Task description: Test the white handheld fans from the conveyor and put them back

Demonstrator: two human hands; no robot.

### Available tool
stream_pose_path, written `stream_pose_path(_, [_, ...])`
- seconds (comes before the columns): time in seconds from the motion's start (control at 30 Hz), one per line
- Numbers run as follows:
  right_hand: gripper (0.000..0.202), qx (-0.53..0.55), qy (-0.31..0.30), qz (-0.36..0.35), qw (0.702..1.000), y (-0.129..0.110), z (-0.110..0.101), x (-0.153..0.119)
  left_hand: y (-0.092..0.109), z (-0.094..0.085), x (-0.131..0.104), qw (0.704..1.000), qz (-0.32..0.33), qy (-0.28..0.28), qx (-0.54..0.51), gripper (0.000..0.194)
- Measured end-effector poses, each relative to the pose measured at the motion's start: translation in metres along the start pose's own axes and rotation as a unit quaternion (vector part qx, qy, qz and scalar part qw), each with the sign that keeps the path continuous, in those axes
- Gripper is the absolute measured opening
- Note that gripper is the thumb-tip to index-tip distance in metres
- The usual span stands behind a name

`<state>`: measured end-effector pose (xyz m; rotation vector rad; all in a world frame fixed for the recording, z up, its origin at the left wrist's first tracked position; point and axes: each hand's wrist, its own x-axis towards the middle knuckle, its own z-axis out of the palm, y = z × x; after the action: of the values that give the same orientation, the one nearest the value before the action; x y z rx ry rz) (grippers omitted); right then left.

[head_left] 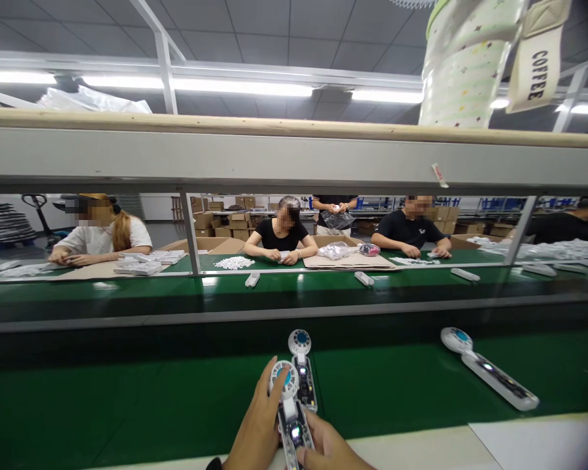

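My left hand (259, 421) and my right hand (330, 445) hold a small white handheld fan (290, 418) low in the middle of the view. It has a round slotted head with a blue centre, and its handle shows a bare circuit board with a lit spot. The left fingers wrap round the head and upper side; the right thumb presses on the lower board. Just behind it, a second handheld fan (304, 382) lies on the green belt, partly hidden by the held one. To the right rests a third handheld fan (490, 371), also with its board exposed.
The green conveyor belt (142, 398) runs across, with a pale table edge (402, 450) nearest me. White casings (364, 279) lie on the far belt. Several people sit opposite, beyond metal posts (190, 235). A shelf (294, 156) overhead carries a patterned cup (465, 72).
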<state>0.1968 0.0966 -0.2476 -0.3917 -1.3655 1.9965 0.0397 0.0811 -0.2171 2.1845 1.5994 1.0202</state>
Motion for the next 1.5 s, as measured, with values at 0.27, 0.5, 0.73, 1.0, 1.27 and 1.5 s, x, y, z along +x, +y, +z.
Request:
stream_pose_path(0.27, [0.069, -0.003, -0.017, -0.008, 1.000, -0.013, 0.005, -0.004, 0.000, 0.000, 0.001, 1.000, 0.011, 0.022, -0.006, 0.060])
stream_pose_path(0.5, [0.070, 0.033, 0.042, 0.017, 0.998, -0.012, 0.007, -0.003, 0.010, -0.005, 0.002, 0.994, -0.048, 0.046, -0.082, 0.052])
stream_pose_path(0.73, [0.069, 0.110, 0.211, -0.033, 0.971, -0.022, -0.007, -0.001, -0.001, 0.004, 0.004, 0.992, -0.100, 0.061, -0.047, 0.052])
stream_pose_path(1.0, [0.114, -0.052, 0.318, -0.039, 0.946, -0.038, -0.040, -0.001, -0.013, 0.003, 0.008, 0.987, -0.110, 0.094, -0.067, 0.051])
stream_pose_path(1.27, [0.059, -0.296, 0.352, -0.100, 0.882, -0.036, -0.020, -0.008, 0.007, 0.004, 0.004, 0.972, -0.036, 0.181, -0.146, 0.037])
stream_pose_path(1.5, [0.076, -0.055, 0.234, -0.062, 0.969, -0.012, 0.010, -0.001, 0.017, 0.008, -0.012, 0.977, 0.167, -0.049, -0.119, 0.043])
